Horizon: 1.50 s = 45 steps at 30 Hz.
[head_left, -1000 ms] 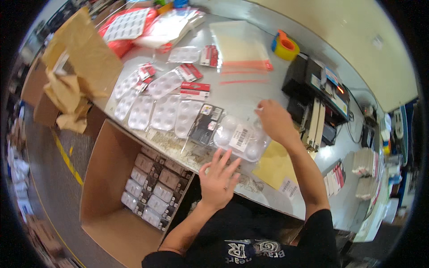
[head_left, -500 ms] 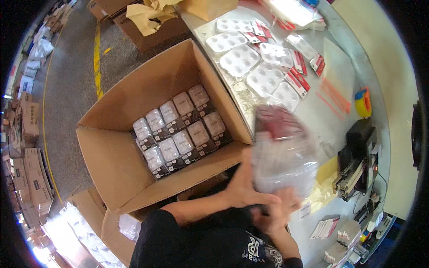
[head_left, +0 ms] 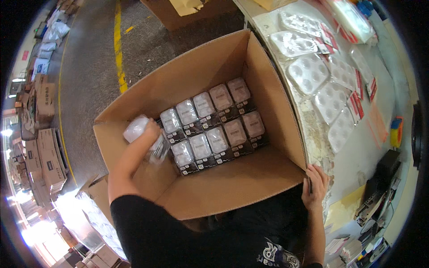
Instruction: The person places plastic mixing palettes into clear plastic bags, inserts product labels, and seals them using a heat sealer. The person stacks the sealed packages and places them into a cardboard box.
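An open cardboard box [head_left: 210, 201] stands before me, with two rows of clear-wrapped white packs [head_left: 203, 105] with black labelled fronts inside it. My left hand [head_left: 153, 132] reaches into the left end of the box. Its fingers are closed on a clear plastic-wrapped pack of white trays [head_left: 136, 128], partly hidden by the hand and blurred, beside the left end of the rows. At the near right corner of the box, my right hand [head_left: 316, 182] grips the cardboard edge with curled fingers.
On the worktable to the right lie several white palette trays [head_left: 308, 73] with red cards, orange strips [head_left: 379, 123], a yellow and blue tape roll [head_left: 396, 131] and a black device [head_left: 380, 178]. Another carton [head_left: 210, 15] stands beyond the box. Stacked cartons [head_left: 48, 156] line the far left.
The wrapped pack has gone from above the table into the left end of the box with my left hand. My right hand has let go of it and taken the box's corner.
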Available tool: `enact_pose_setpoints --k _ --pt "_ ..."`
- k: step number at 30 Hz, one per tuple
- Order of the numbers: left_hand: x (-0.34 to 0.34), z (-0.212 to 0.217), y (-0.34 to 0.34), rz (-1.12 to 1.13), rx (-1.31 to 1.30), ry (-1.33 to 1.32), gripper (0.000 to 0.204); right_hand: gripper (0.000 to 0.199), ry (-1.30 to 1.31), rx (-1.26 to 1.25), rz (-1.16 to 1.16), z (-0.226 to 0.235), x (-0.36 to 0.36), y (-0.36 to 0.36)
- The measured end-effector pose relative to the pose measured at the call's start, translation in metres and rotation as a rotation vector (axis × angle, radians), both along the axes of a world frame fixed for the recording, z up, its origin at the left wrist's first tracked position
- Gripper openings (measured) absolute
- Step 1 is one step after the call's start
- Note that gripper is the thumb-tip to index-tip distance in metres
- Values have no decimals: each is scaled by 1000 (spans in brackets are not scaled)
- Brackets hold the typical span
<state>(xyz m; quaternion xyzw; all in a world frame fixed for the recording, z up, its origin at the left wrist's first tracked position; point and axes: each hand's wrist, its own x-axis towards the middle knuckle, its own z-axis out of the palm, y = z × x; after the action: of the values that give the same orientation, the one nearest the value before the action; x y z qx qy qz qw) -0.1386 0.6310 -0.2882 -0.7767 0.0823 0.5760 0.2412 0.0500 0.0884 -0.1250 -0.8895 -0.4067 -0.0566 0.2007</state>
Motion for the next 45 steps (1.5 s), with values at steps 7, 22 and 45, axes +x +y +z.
enact_pose_setpoints --k 7,22,45 --pt "-15 -177 16 -40 32 309 29 12 -95 -69 -58 -19 2 -8" --pt "-100 -244 97 -190 -468 -313 20 26 139 -146 -273 -29 -26 -65" --pt "-99 -198 5 1642 146 -1471 98 12 -89 -177 -74 -31 -6 -28"
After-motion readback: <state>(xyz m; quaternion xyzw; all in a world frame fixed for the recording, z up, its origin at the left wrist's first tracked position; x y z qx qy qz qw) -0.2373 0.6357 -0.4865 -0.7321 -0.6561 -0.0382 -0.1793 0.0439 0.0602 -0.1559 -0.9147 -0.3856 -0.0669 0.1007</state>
